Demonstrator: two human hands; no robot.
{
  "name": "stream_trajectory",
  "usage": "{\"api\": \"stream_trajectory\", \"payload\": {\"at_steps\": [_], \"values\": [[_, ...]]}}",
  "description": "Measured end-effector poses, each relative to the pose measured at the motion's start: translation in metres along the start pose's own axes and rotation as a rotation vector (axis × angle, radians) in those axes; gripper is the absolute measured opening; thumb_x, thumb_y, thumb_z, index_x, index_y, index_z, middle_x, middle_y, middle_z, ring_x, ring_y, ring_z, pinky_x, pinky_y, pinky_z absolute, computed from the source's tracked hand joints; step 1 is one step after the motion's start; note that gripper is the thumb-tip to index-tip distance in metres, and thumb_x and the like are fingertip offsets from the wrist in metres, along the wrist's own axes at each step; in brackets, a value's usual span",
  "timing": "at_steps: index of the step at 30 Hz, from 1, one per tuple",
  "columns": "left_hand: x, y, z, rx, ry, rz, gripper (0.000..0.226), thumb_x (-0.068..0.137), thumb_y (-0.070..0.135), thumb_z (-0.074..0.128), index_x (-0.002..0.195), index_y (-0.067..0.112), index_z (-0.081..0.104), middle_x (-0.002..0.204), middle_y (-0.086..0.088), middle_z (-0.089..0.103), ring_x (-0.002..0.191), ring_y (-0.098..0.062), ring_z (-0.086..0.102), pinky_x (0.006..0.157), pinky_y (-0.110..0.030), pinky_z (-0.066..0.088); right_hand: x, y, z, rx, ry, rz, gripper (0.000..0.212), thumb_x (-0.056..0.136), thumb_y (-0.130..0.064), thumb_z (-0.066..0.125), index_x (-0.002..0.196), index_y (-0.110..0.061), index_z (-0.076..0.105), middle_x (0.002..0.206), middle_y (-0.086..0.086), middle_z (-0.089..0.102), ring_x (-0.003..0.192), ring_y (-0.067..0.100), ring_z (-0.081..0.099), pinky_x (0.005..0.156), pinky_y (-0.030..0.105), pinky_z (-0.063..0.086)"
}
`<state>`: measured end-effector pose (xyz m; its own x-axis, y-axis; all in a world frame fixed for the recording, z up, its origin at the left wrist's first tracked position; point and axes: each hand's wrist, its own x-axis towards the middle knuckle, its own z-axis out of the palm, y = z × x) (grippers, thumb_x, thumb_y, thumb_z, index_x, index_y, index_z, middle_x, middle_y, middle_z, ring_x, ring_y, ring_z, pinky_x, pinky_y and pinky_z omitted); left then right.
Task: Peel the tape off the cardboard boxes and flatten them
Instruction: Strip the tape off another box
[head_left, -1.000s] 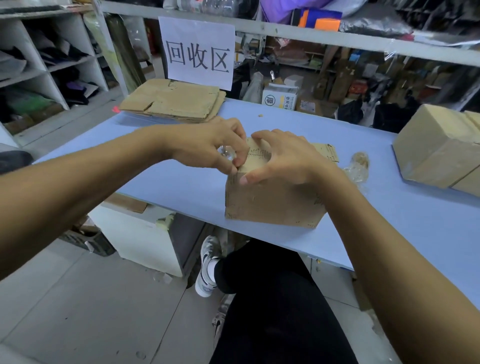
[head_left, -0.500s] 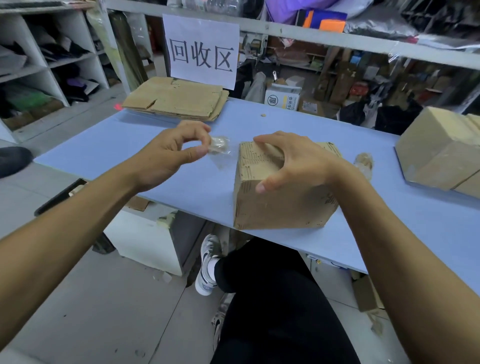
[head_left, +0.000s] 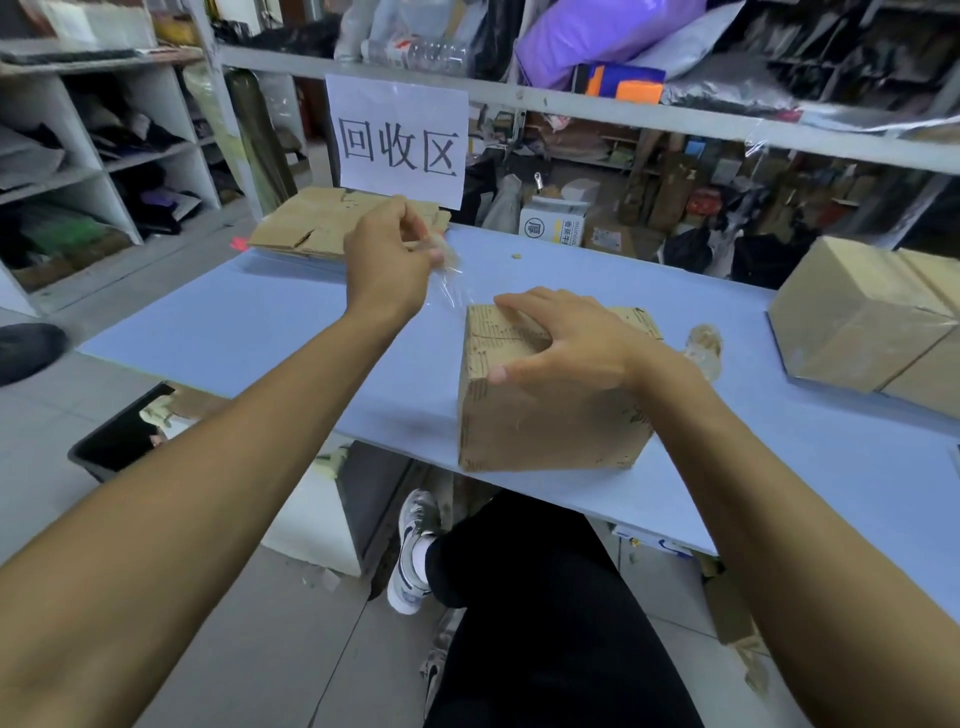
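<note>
A small brown cardboard box (head_left: 545, 421) stands at the near edge of the blue table (head_left: 260, 322). My right hand (head_left: 561, 343) rests on its top, fingers spread over the near-left corner. My left hand (head_left: 387, 254) is raised to the left of the box and pinches a strip of clear tape (head_left: 447, 280). The strip runs from my fingers down toward the box's top left corner. A crumpled wad of peeled tape (head_left: 704, 345) lies on the table just right of the box.
Flattened cardboard (head_left: 306, 228) is stacked at the table's far left, under a white paper sign (head_left: 397, 137). Two larger boxes (head_left: 872, 322) sit at the right. A black bin (head_left: 119, 436) stands on the floor at the left. Shelves surround the table.
My left hand has pulled the tape away from the box, up and to the left, farther from me. The right hand has stayed on the box top.
</note>
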<state>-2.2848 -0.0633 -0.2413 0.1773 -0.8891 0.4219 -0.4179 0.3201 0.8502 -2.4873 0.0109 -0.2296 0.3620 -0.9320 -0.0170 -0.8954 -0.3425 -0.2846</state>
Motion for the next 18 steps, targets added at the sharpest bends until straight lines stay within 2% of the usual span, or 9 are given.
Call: {"api": "stream_trajectory", "payload": {"at_steps": [1, 2, 5, 6, 8, 11, 12, 14, 18], "values": [[0.001, 0.002, 0.004, 0.021, 0.013, 0.015, 0.017, 0.081, -0.004, 0.073, 0.083, 0.007, 0.060, 0.082, 0.007, 0.065, 0.082, 0.010, 0.065, 0.072, -0.016, 0.055, 0.000, 0.000, 0.000, 0.006, 0.010, -0.002, 0.088, 0.083, -0.068, 0.061, 0.155, -0.026, 0.033, 0.152, -0.004, 0.042, 0.137, 0.021, 0.037, 0.108, 0.036, 0.024], [0.001, 0.005, 0.006, 0.054, 0.052, 0.019, 0.015, 0.082, -0.005, 0.071, 0.084, 0.006, 0.061, 0.080, 0.009, 0.062, 0.079, 0.008, 0.063, 0.067, -0.013, 0.052, 0.000, 0.000, 0.000, 0.011, 0.017, -0.006, 0.086, 0.084, -0.068, 0.062, 0.154, -0.026, 0.034, 0.151, -0.003, 0.044, 0.136, 0.022, 0.038, 0.107, 0.036, 0.025], [0.014, 0.002, -0.010, 0.132, 0.257, -0.040, 0.015, 0.084, -0.001, 0.059, 0.083, 0.014, 0.056, 0.083, 0.005, 0.059, 0.088, -0.016, 0.060, 0.064, -0.021, 0.047, -0.002, -0.001, 0.000, 0.009, 0.006, -0.040, 0.084, 0.083, -0.069, 0.061, 0.151, -0.026, 0.038, 0.146, -0.003, 0.048, 0.131, 0.022, 0.042, 0.104, 0.037, 0.029], [0.023, 0.004, -0.021, 0.153, 0.305, -0.046, 0.015, 0.084, 0.001, 0.057, 0.085, 0.016, 0.055, 0.085, 0.004, 0.059, 0.089, -0.017, 0.059, 0.066, -0.022, 0.046, -0.001, 0.000, 0.001, -0.002, 0.000, -0.045, 0.084, 0.083, -0.070, 0.061, 0.151, -0.026, 0.038, 0.146, -0.003, 0.048, 0.131, 0.022, 0.042, 0.106, 0.038, 0.030], [0.038, 0.014, -0.044, 0.179, 0.303, -0.034, 0.014, 0.083, 0.006, 0.059, 0.087, 0.018, 0.054, 0.083, 0.007, 0.057, 0.081, -0.008, 0.056, 0.067, -0.018, 0.046, 0.002, 0.001, 0.002, 0.003, 0.002, -0.042, 0.087, 0.082, -0.074, 0.056, 0.152, -0.026, 0.038, 0.149, -0.003, 0.047, 0.135, 0.022, 0.042, 0.110, 0.040, 0.031], [0.026, 0.033, -0.048, 0.019, 0.072, 0.004, 0.018, 0.082, 0.009, 0.069, 0.084, 0.019, 0.054, 0.083, 0.002, 0.062, 0.078, -0.017, 0.064, 0.067, -0.029, 0.059, 0.004, 0.003, 0.003, 0.263, 0.085, 0.005, 0.088, 0.078, -0.078, 0.051, 0.153, -0.033, 0.038, 0.152, -0.009, 0.048, 0.137, 0.014, 0.044, 0.113, 0.038, 0.034], [0.013, 0.038, -0.040, -0.028, -0.019, -0.001, 0.019, 0.082, 0.010, 0.070, 0.083, 0.019, 0.054, 0.085, -0.002, 0.064, 0.079, -0.020, 0.066, 0.066, -0.032, 0.060, 0.004, 0.005, 0.005, 0.369, 0.143, 0.008, 0.083, 0.081, -0.073, 0.058, 0.153, -0.035, 0.038, 0.149, -0.010, 0.050, 0.134, 0.010, 0.047, 0.109, 0.032, 0.038], [-0.011, 0.046, -0.021, -0.080, -0.174, -0.006, 0.022, 0.083, 0.012, 0.073, 0.088, 0.017, 0.053, 0.092, -0.008, 0.068, 0.082, -0.022, 0.067, 0.062, -0.027, 0.057, 0.003, 0.008, 0.007, 0.442, 0.259, -0.008, 0.077, 0.088, -0.058, 0.067, 0.154, -0.040, 0.033, 0.144, -0.011, 0.052, 0.125, 0.008, 0.052, 0.096, 0.021, 0.040], [-0.037, 0.067, 0.009, -0.088, -0.385, 0.008, 0.023, 0.089, 0.012, 0.068, 0.104, 0.015, 0.050, 0.112, -0.008, 0.064, 0.098, -0.024, 0.067, 0.073, -0.033, 0.056, 0.001, 0.012, 0.012, 0.373, 0.486, -0.060, 0.073, 0.096, -0.048, 0.063, 0.157, -0.042, 0.023, 0.135, -0.010, 0.058, 0.108, 0.007, 0.058, 0.096, 0.031, 0.046]]}}
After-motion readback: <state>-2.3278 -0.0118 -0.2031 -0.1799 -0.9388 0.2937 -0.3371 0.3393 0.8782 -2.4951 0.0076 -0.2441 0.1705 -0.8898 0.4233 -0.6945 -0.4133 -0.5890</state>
